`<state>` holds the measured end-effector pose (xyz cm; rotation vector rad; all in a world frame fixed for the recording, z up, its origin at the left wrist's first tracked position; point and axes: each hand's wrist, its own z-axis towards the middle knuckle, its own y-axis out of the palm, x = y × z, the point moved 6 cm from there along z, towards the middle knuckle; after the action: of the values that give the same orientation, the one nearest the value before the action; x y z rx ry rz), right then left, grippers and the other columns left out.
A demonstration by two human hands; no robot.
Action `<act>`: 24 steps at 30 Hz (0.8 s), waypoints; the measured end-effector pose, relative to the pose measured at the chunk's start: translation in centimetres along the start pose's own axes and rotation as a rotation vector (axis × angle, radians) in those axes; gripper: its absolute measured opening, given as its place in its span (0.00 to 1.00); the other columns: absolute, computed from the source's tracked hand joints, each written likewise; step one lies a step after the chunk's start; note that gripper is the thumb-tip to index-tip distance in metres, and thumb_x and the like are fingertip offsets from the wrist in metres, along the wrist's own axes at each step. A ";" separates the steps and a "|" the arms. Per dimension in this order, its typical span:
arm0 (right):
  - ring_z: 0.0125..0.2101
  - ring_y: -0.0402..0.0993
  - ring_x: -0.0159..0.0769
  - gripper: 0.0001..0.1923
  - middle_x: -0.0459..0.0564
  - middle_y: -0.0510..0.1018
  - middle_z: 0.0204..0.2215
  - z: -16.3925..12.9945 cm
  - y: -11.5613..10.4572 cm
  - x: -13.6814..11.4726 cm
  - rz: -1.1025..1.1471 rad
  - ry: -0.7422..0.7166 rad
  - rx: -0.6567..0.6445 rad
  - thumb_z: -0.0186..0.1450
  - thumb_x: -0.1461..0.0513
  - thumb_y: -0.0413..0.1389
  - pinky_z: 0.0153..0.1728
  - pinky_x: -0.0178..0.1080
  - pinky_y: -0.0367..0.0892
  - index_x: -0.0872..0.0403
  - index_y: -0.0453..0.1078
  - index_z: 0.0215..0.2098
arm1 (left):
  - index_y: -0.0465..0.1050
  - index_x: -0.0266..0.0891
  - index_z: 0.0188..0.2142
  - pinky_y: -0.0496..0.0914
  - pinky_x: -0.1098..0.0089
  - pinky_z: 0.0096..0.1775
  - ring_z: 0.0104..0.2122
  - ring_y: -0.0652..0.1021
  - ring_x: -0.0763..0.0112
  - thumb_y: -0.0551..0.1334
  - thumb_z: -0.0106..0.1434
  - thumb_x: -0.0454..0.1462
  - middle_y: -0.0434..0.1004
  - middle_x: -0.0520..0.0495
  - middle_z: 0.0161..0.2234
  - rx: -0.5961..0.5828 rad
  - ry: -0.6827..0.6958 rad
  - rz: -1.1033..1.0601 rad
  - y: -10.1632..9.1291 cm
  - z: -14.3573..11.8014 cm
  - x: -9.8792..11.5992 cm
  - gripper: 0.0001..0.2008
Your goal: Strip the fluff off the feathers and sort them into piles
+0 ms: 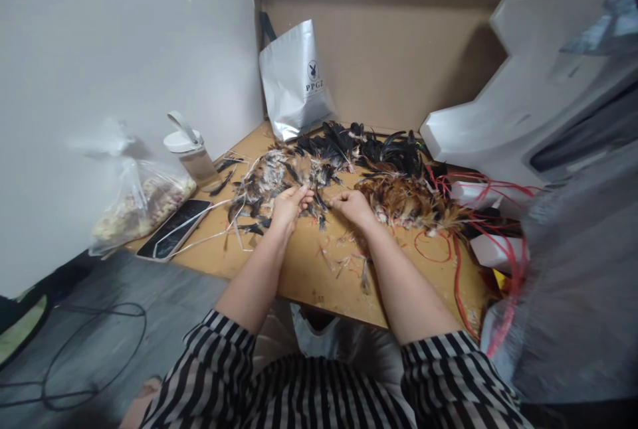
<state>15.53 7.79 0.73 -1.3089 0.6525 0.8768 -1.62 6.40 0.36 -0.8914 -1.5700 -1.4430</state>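
L hand (290,206) curled on small dark feathers (319,206) at table (299,269) centre. R hand (353,205) closed in a loose fist, contents hidden. Brown feather pile (409,203) just right. Right-side objects blurred, unreadable.

My wooden worktable (309,276) carries heaps of dark and brown feathers (349,163), red cords (456,263), a phone (174,228), a lidded bottle (192,157), a bagged snack (142,203) and a silver bag (294,84).

Home craft bench — feathers (349,170), cardboard (389,57)
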 end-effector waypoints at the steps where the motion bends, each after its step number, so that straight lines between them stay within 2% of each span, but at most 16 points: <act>1: 0.17 0.60 0.27 0.11 0.45 0.70 0.15 -0.1 0.2 -0.2 -0.059 -0.011 -0.006 0.47 0.56 0.55 0.19 0.30 0.53 0.56 0.72 0.20 | 0.71 0.32 0.27 0.61 0.81 0.22 0.22 0.71 0.81 0.64 0.46 0.40 0.74 0.46 0.26 0.004 -0.004 -0.005 0.0 0.0 0.0 0.11; 6: 0.19 0.62 0.29 0.06 0.46 0.70 0.16 -0.7 1.1 -1.2 -0.356 -0.013 0.033 0.48 0.60 0.55 0.21 0.32 0.51 0.53 0.71 0.17 | 0.70 0.32 0.27 0.61 0.81 0.22 0.22 0.72 0.81 0.64 0.46 0.39 0.74 0.46 0.26 0.004 -0.019 -0.040 0.0 0.1 -0.4 0.11; 9: 0.19 0.62 0.29 0.06 0.48 0.70 0.16 -0.7 1.1 -1.1 -0.355 0.015 0.067 0.48 0.61 0.54 0.21 0.32 0.51 0.54 0.70 0.16 | 0.70 0.32 0.27 0.61 0.82 0.22 0.22 0.72 0.82 0.64 0.46 0.39 0.74 0.46 0.25 -0.003 -0.024 -0.054 0.0 0.1 -0.4 0.11; 11: 0.18 0.61 0.28 0.06 0.46 0.69 0.15 -0.5 1.0 -0.7 -0.223 0.032 0.057 0.48 0.61 0.54 0.20 0.32 0.52 0.55 0.70 0.17 | 0.70 0.32 0.27 0.61 0.82 0.22 0.22 0.72 0.82 0.64 0.47 0.38 0.74 0.46 0.26 0.003 -0.029 -0.056 0.0 0.1 -0.4 0.10; 15: 0.14 0.57 0.24 0.08 0.42 0.66 0.12 -0.1 0.8 0.7 0.252 0.166 0.018 0.47 0.59 0.56 0.16 0.29 0.51 0.57 0.70 0.22 | 0.70 0.32 0.27 0.62 0.82 0.22 0.22 0.72 0.82 0.64 0.47 0.37 0.74 0.47 0.25 0.004 -0.051 -0.078 0.1 0.0 -0.4 0.09; 18: 0.12 0.54 0.22 0.10 0.42 0.67 0.12 0.0 1.1 1.0 0.543 0.253 -0.037 0.46 0.58 0.57 0.13 0.28 0.48 0.57 0.68 0.22 | 0.70 0.32 0.27 0.62 0.82 0.22 0.22 0.72 0.82 0.64 0.47 0.36 0.74 0.46 0.25 -0.015 -0.085 -0.094 0.2 -0.1 -0.7 0.09; 24: 0.17 0.64 0.24 0.06 0.49 0.75 0.22 -0.3 2.0 0.5 0.836 0.304 -0.143 0.47 0.62 0.59 0.14 0.27 0.56 0.57 0.67 0.22 | 0.70 0.32 0.28 0.64 0.82 0.23 0.24 0.74 0.80 0.64 0.49 0.36 0.75 0.45 0.28 -0.064 -0.133 -0.100 0.3 0.0 -1.4 0.08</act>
<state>14.14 7.69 -0.76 -1.3092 1.4553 1.4203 -0.74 6.47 -0.81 -0.9749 -1.6956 -1.5388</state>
